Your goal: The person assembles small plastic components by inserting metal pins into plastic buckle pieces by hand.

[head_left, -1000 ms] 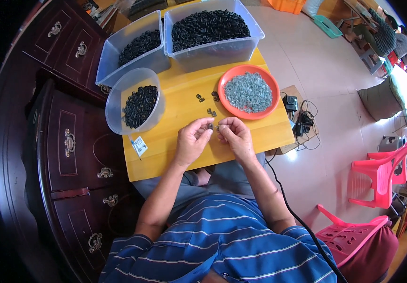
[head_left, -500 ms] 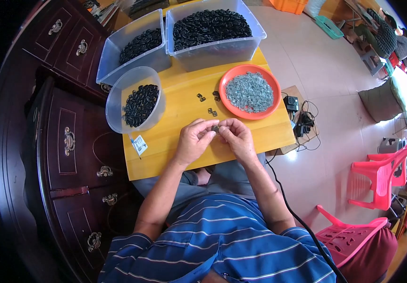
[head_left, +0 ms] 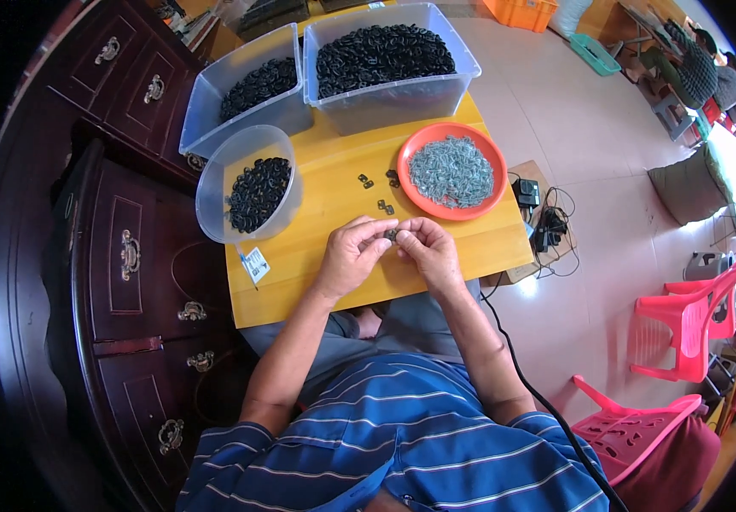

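Note:
My left hand (head_left: pixel 352 256) and my right hand (head_left: pixel 430 253) meet over the near part of the yellow table, both closed in a pinch on one small dark buckle-like piece (head_left: pixel 391 235). The fingertips partly cover it. Just beyond the hands lie several small dark pieces (head_left: pixel 386 207) on the wood, with more (head_left: pixel 366 181) farther back. An orange-red plate (head_left: pixel 405 189) heaped with small silvery metal pins (head_left: pixel 451 171) stands right of them. To the left is a round clear tub (head_left: pixel 212 205) with black ring-like pieces (head_left: pixel 258 193) inside.
Two clear bins (head_left: pixel 385 104) of black pieces stand at the table's back. A white tag (head_left: pixel 255 264) lies near the left edge. Dark wooden drawers (head_left: pixel 120 256) flank the left side. Cables and black adapters (head_left: pixel 549 229) sit right of the table; a pink chair (head_left: pixel 683 320) stands farther right.
The view has shifted very slightly, so the table things appear a little lower. Both hands keep their pinch on the small dark piece in nearly the same place.

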A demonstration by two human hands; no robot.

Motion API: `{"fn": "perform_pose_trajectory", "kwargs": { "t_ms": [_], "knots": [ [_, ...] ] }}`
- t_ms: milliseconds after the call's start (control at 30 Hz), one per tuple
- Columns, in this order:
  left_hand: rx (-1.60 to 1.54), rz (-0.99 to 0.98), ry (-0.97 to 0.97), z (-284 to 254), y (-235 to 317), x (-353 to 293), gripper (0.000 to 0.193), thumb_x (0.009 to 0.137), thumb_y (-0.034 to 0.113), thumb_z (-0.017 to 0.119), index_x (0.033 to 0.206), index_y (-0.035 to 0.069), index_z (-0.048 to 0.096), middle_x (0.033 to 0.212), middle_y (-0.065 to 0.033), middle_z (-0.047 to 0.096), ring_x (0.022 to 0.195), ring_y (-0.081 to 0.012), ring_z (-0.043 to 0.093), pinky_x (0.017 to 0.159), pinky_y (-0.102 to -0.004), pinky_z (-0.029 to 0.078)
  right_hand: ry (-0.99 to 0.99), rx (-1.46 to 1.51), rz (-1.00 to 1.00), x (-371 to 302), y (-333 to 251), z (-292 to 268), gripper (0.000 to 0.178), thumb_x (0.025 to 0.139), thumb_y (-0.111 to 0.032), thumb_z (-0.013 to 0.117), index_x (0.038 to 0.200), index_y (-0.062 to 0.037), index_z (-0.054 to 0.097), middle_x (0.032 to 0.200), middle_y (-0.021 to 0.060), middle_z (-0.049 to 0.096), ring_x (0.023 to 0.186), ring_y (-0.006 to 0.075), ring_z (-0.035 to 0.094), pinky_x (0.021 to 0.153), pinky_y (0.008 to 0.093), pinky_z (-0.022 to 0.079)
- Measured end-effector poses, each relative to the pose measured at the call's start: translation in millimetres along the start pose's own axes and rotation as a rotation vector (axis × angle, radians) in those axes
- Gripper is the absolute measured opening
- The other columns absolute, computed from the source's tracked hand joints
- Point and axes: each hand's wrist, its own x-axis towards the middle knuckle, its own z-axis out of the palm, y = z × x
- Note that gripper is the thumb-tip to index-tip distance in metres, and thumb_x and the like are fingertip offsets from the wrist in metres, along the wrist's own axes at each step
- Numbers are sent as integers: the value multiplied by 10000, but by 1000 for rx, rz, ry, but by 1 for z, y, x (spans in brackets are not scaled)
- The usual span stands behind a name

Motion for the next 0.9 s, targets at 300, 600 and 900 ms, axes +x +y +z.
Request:
{"fn": "perform_pose_trajectory", "kwargs": {
  "t_ms": [300, 600, 900],
  "knots": [
    [-20, -14, -84, -10, 4, 9, 270, 886, -37, 675, 1153, -13, 708, 910, -47, 663, 763, -91, 606, 711, -236, 508, -8, 36, 68, 0, -6, -2, 57, 963, -56, 665, 1005, -22, 646, 878, 1, 660, 730, 57, 596, 676, 203, 497],
    [22, -21, -88, -11, 4, 8, 280, 883, -40, 676, 1161, -23, 703, 886, -41, 642, 744, -85, 583, 695, -238, 502, -14, 5, 50, 1, -3, -4, 68, 957, -62, 676, 1002, -18, 648, 881, 8, 677, 751, 52, 612, 674, 200, 500],
    [82, 31, -148, -16, 7, 13, 277, 865, -27, 666, 1137, -7, 718, 853, -63, 640, 719, -122, 583, 682, -268, 499, -47, 23, 108, 0, -7, -7, 102, 953, -119, 714, 1006, -37, 684, 866, 2, 693, 724, 49, 615, 656, 180, 499]
  ]
}}
